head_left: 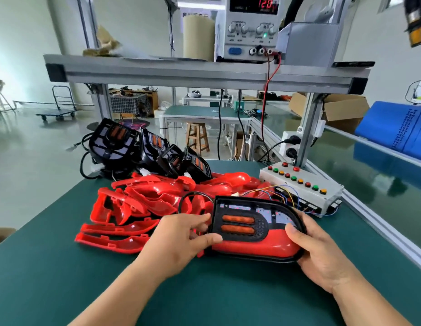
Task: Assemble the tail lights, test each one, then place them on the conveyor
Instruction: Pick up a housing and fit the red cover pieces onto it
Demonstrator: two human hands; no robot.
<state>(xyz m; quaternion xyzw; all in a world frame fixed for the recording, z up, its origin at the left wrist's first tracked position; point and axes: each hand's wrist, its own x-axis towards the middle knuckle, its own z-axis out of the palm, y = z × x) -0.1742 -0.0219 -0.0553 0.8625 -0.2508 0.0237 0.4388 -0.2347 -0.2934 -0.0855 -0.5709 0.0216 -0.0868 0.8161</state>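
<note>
A tail light [254, 228], black housing with two orange strips set over a red lens, is held just above the green table near its front. My left hand [181, 241] grips its left end, thumb on the black frame. My right hand [322, 252] grips the rounded right end, thumb on top of the housing. Loose red lenses [139, 203] lie piled to the left and behind. Several black housings [124, 147] with cables stand at the table's far edge. The grey test box [301, 187] with coloured buttons sits at the right, thin wires trailing from it.
A power supply [249, 27] reading 12.0 stands on the aluminium shelf [181, 71] overhead, red and black leads hanging down. The green conveyor [381, 170] runs along the right behind a metal rail, with a blue crate [398, 128] and a cardboard box beyond it.
</note>
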